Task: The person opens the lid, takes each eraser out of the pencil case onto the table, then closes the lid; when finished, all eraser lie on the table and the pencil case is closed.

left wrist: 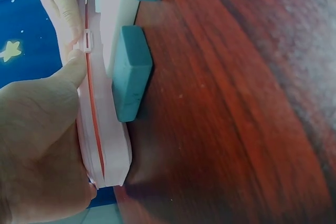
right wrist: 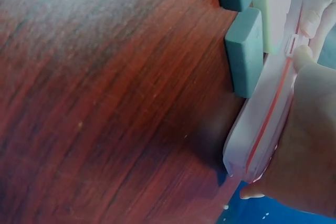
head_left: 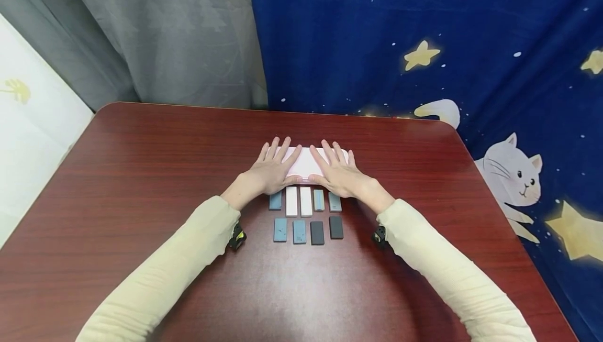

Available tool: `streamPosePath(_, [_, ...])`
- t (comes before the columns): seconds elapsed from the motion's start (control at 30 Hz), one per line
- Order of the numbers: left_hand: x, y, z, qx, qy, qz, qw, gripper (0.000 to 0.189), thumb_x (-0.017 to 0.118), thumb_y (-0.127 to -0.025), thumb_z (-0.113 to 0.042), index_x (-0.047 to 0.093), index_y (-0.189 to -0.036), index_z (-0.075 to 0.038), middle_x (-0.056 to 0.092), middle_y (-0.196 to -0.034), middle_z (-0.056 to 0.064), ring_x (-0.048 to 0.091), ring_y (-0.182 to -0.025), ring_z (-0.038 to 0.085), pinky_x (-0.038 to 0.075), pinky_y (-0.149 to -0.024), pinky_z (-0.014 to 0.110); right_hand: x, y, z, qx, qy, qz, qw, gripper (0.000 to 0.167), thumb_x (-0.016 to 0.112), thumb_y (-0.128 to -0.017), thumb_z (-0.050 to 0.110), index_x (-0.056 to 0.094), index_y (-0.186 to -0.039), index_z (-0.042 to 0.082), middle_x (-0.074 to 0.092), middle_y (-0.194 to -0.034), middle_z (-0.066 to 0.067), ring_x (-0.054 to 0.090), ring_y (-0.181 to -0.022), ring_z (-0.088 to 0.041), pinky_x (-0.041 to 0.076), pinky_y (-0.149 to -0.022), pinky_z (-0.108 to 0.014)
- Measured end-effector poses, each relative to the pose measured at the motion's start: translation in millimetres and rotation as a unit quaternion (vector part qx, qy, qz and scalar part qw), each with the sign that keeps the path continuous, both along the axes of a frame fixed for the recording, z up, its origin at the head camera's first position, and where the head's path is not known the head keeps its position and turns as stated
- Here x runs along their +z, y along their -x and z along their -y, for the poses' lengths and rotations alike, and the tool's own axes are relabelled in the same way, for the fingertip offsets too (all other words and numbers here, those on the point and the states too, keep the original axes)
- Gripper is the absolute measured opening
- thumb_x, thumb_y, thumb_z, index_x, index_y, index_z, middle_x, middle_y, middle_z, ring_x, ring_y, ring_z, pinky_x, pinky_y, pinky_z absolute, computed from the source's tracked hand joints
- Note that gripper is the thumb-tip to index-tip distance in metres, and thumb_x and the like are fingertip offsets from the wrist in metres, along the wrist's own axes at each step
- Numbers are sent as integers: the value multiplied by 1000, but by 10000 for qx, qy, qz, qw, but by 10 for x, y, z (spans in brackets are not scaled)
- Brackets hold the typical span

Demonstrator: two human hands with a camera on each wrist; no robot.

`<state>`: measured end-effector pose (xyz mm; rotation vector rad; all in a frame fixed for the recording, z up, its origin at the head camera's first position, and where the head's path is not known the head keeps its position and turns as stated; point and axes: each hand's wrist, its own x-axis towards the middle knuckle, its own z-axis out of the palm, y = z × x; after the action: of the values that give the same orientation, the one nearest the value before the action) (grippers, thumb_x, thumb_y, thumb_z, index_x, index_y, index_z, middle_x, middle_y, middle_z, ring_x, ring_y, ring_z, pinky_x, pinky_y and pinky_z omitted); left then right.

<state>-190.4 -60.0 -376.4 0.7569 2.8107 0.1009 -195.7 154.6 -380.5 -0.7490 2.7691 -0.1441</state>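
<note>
A pale pink plastic case (head_left: 306, 165) lies on the table toward its far side. My left hand (head_left: 269, 171) rests on the left part of its lid, fingers straight and spread. On the right part my right hand (head_left: 341, 175) lies the same way. Both thumbs reach toward the middle of the front edge, close to a small clasp (left wrist: 87, 40). Along the case's side a thin red line (right wrist: 274, 100) runs between lid and base; whether the lid is fully down I cannot tell. The hands cover much of the lid, and the case's contents are hidden.
In front of the case stand two rows of small blocks: two white blocks (head_left: 291, 201) among blue-grey ones (head_left: 335, 202), then blue blocks (head_left: 280, 230) and dark blocks (head_left: 317, 232) nearer me. The brown table (head_left: 179, 143) ends at curtains (head_left: 188, 43) behind.
</note>
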Motion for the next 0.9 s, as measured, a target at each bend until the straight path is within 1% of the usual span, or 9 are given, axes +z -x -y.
streamPosePath(0.17, [-24, 27, -13, -15, 24, 25, 10000, 77, 38, -100, -53, 3, -156, -14, -4, -160, 17, -2, -144, 38, -2, -116, 50, -11, 16, -5, 8, -122, -68, 9999, 74, 31, -101, 56, -3, -156, 21, -5, -160, -16, -2, -144, -39, 8, -109, -66])
streamPosePath(0.3, [-53, 55, -16, -36, 107, 80, 9999, 77, 36, -100, -53, -1, -156, -16, -5, -160, 16, -2, -144, 37, -5, -115, 49, -1, 33, -22, 66, -55, 35, 10000, 75, 33, -100, 56, -3, -156, 22, -5, -160, -15, -3, -144, -39, 13, -108, -67])
streamPosePath(0.4, [-52, 66, -9, -117, 59, 98, 9999, 78, 37, -100, -54, 0, -156, -15, -4, -160, 17, -1, -144, 38, -5, -115, 49, 22, 45, -52, 191, -47, 150, 9997, 77, 37, -100, 55, -4, -156, 21, -7, -159, -16, -4, -143, -40, 15, -106, -69])
streamPosePath(0.53, [-32, 74, 14, -268, 26, 36, 9996, 83, 43, -98, -54, 1, -156, -13, -3, -160, 18, 1, -144, 38, -3, -115, 50, 58, 53, -79, 391, -105, 224, 9989, 81, 44, -99, 51, -5, -156, 19, -10, -159, -18, -5, -143, -40, 16, -105, -70])
streamPosePath(0.63, [-22, 89, 24, -351, 117, -22, 9993, 86, 46, -97, -53, -1, -156, -12, -3, -159, 18, 1, -144, 39, -2, -115, 51, 65, 60, -70, 496, -226, 132, 9984, 81, 45, -100, 46, -6, -156, 19, -12, -158, -19, -5, -143, -41, 17, -105, -70])
streamPosePath(0.73, [-10, 111, 26, -414, 171, -113, 9989, 85, 49, -97, -51, 1, -156, -11, -1, -159, 20, 4, -143, 41, 0, -115, 53, 53, 73, -35, 598, -378, -54, 9975, 78, 45, -101, 42, -6, -156, 19, -12, -158, -21, -4, -142, -44, 18, -102, -72])
streamPosePath(0.83, [-7, 137, 32, -393, 148, -134, 9990, 84, 50, -98, -48, 3, -156, -10, 0, -159, 21, 5, -143, 44, 1, -114, 56, 41, 95, 11, 663, -510, -227, 9962, 75, 44, -102, 38, -5, -156, 19, -11, -158, -21, -2, -142, -46, 20, -101, -74])
streamPosePath(0.9, [-7, 151, 33, -327, 144, -94, 9993, 85, 52, -97, -49, 3, -156, -11, -1, -158, 21, 4, -142, 45, 1, -114, 56, 36, 113, 41, 645, -533, -250, 9962, 75, 44, -102, 38, -5, -156, 19, -12, -158, -21, -3, -142, -46, 19, -101, -74])
